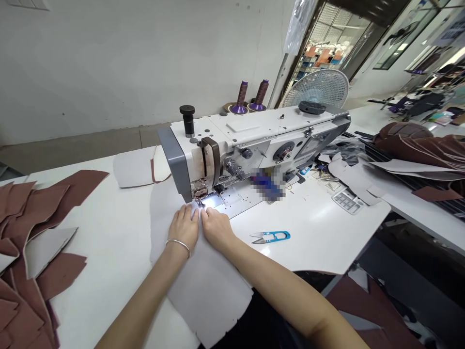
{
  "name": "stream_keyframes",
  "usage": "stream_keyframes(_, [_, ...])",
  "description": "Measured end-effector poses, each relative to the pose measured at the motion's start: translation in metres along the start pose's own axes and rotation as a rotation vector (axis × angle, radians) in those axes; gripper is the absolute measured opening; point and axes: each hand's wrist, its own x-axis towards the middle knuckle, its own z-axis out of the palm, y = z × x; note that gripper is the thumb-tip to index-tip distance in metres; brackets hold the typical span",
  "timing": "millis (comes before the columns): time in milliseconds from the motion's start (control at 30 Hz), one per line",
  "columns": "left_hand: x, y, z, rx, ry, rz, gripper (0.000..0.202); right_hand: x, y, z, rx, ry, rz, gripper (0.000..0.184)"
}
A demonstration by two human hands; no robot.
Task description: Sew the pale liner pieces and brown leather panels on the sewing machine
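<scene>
A white industrial sewing machine [254, 140] stands on the white table [109, 252]. A large pale grey piece of material [207, 286] lies under its presser foot [200, 198] and runs back over the table edge toward me. My left hand [184, 227], with a silver bangle on the wrist, lies flat on the piece just left of the foot. My right hand [215, 226] rests on it beside the left, fingertips close to the needle, fingers lightly curled and pressed down on the material.
Blue thread snips [271, 237] lie on the table right of my hands. Several maroon cut pieces [32, 232] are heaped at the left. Another grey piece [132, 167] lies behind. Two purple thread cones [250, 97], a fan [316, 87] and more maroon material [417, 145] sit at the right.
</scene>
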Motion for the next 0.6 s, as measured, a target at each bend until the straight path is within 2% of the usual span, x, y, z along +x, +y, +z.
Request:
stream_keyframes(133, [0.0007,-0.0001,-0.0028,0.035,-0.018,0.003,0.039,-0.0006,0.0016,0.0011,-0.005,0.014,-0.006,0.022])
stream_keyframes(267, [0.0002,0.0003,-0.0044,0.055,0.014,0.036,0.039,-0.0001,0.0021,0.0023,0.005,0.005,-0.010,0.021])
stream_keyframes(467, [-0.0006,0.0010,0.0010,0.051,0.069,0.062,0.037,0.0006,0.0031,0.0034,0.018,-0.009,-0.016,0.022])
stream_keyframes(600, [0.0025,-0.0030,0.0040,0.038,0.054,0.050,0.038,0.0000,0.0047,0.0010,0.020,0.000,-0.024,0.020])
